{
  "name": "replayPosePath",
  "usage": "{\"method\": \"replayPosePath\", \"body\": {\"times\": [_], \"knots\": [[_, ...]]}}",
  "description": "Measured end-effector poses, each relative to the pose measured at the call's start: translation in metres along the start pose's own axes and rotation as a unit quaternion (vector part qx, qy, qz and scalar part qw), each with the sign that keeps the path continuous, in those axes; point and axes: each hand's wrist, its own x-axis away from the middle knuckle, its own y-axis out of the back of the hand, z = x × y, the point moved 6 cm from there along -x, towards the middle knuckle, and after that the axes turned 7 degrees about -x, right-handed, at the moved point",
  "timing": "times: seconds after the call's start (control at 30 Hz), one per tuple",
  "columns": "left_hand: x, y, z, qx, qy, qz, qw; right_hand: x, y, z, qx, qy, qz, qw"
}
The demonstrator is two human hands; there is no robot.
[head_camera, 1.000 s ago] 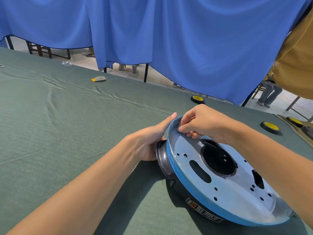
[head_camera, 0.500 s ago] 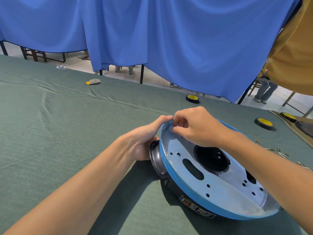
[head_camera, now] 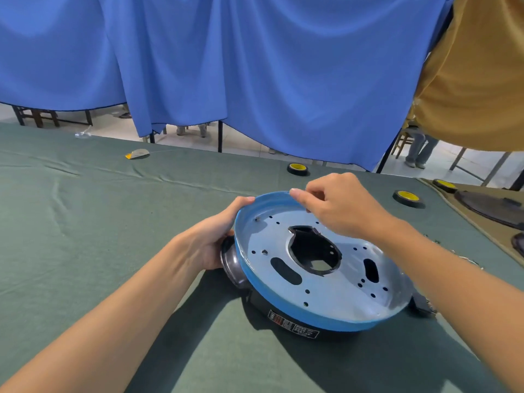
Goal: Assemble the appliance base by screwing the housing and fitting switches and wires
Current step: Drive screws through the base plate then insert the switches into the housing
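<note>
The left hand (head_camera: pixel 211 242) clamps the near-left edge of the housing (head_camera: pixel 334 296). Its thumb hooks over the blue rim and its fingers curl underneath against the black base, apparently to stop the dish sliding or turning on the green cloth (head_camera: pixel 85 251) while the other hand works.

Across the rim from that grip, the right hand (head_camera: pixel 340 208) hovers at the far edge with thumb and forefinger pressed together. I cannot tell whether they pinch the rim, a small fastener, or nothing.

Just inside the left thumb's hold, 1 small dark screw (head_camera: pixel 258 219) sits in a hole of the pale plate. Most other holes look unfilled, so fastening seems barely begun.

Beyond the right fingertips, a yellow-cored tape roll (head_camera: pixel 297 168) lies well apart from the housing, out of the way.
</note>
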Motion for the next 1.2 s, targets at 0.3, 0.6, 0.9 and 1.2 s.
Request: {"method": "replayPosePath", "body": {"times": [0.3, 0.6, 0.9, 1.2], "knots": [[0.007, 0.013, -0.008, -0.081, -0.008, 0.010, 0.997, 0.076, 0.063, -0.129, 0.050, -0.178, -0.118, 0.976], [0.024, 0.003, -0.013, -0.106, -0.015, -0.067, 0.992, 0.097, 0.048, -0.173, 0.157, -0.229, -0.019, 0.960], [0.042, -0.009, -0.013, -0.105, -0.072, -0.153, 0.980, 0.076, 0.032, -0.162, 0.128, -0.133, -0.051, 0.982], [0.038, -0.013, -0.012, -0.101, -0.093, -0.188, 0.972, 0.097, 0.066, -0.219, 0.188, -0.278, 0.104, 0.936]]}}
